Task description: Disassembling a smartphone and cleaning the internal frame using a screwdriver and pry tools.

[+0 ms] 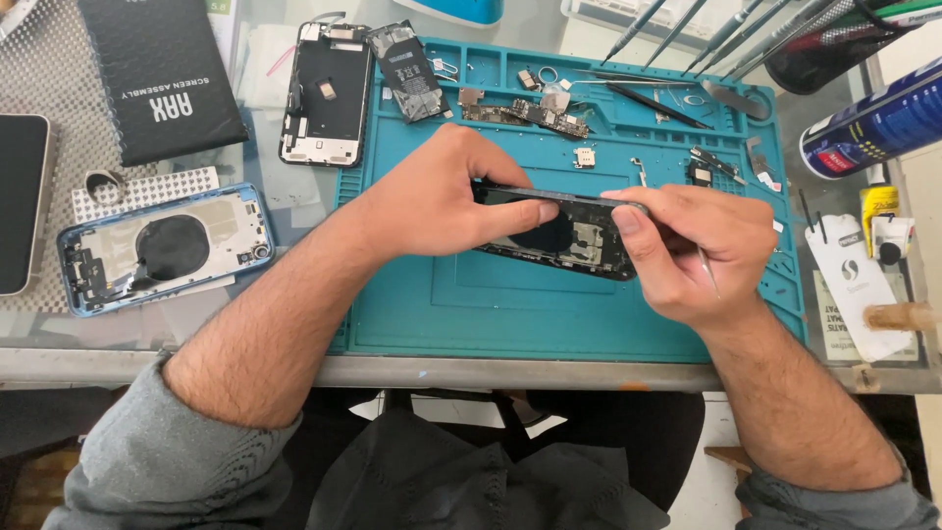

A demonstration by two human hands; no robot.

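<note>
Both hands hold the open black phone (pixel 564 231) up on its edge over the middle of the teal mat (pixel 549 314): the left hand (pixel 442 196) pinches its top edge shut, and the right hand (pixel 687 250) grips its right end with thin tweezers (pixel 708 272) tucked in. I think a slip could drop the phone or poke the tweezers into its small parts. The glass surface (pixel 294 196) is crowded: a blue phone back (pixel 162 247) at left, tiny parts at the top, a spray can (pixel 873 123) at upper right.

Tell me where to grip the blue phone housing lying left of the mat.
Grip the blue phone housing by its two long edges, coming from above. It lies flat, open side up, with parts inside, and the raised frame offers the only firm hold.
</note>
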